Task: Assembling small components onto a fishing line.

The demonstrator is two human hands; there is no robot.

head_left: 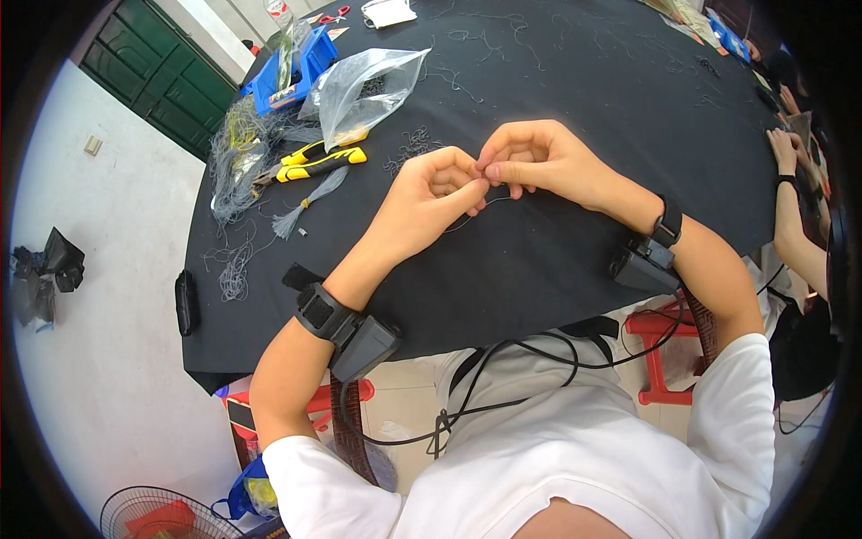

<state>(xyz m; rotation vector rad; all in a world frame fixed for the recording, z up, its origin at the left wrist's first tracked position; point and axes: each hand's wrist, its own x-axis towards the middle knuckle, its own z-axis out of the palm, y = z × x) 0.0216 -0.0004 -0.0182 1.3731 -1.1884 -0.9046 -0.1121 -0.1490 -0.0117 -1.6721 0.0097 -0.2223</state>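
Observation:
My left hand (433, 190) and my right hand (549, 166) meet fingertip to fingertip above the black-covered table. Both are closed in a pinch on a thin grey cord (496, 200), which curves out below the fingers toward the left wrist. What lies right between the fingertips is too small to make out. Just beyond my left hand is a loose pile of small dark pieces (416, 146). Farther left lie yellow-and-black pliers (323, 165) and a tied bundle of grey cords (312, 203).
A clear plastic bag (368, 94) and a blue bin (310, 65) stand at the back left, beside tangled grey cords (235, 166). A black case (186, 303) lies at the left edge. Cables (485, 409) hang from my wrist devices. Another person's arm (790, 198) rests at the right.

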